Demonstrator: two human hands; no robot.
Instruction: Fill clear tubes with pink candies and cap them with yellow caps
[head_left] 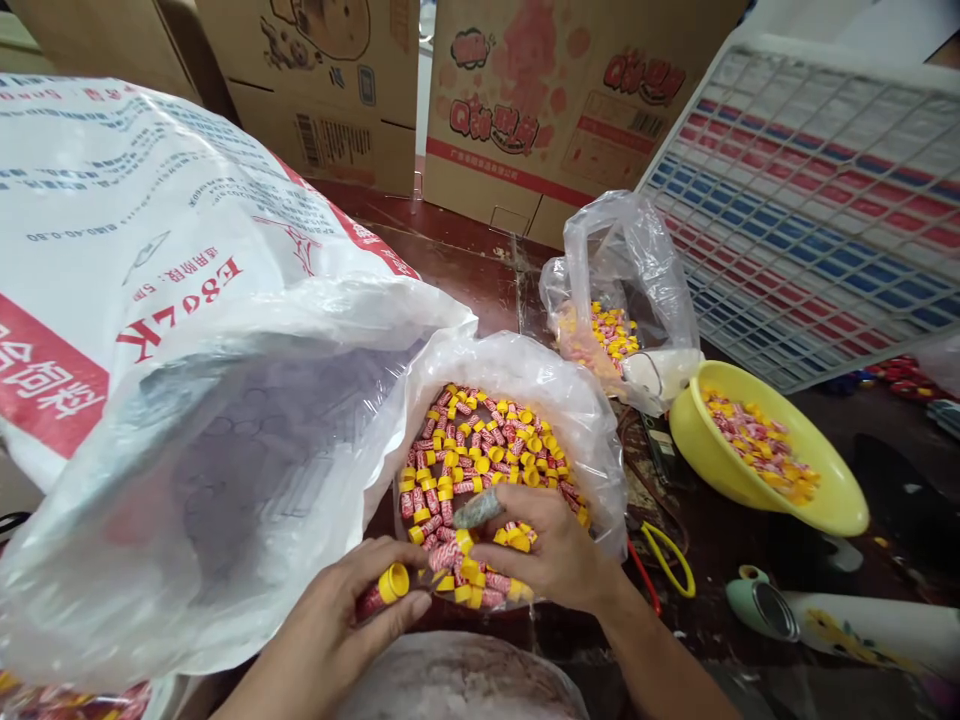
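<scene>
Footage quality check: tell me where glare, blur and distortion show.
Head view: glare streaks the clear plastic bag; same view: small print on the white sack looks soft; same view: wide-angle stretch seems to elongate the yellow basin.

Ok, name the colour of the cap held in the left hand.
The cap in the left hand is yellow; it shows best in the head view.

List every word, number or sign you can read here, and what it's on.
"E804K": red print, large white-and-red plastic sack.
"合饲料", apparently, cut off: the sack's red band.
"Q", twice, beside stylised Chinese characters I can't read surely: brown cardboard carton with red print.
Too small or blurred: remaining sack and carton print; lettering on the brown cardboard carton with black print.
</scene>
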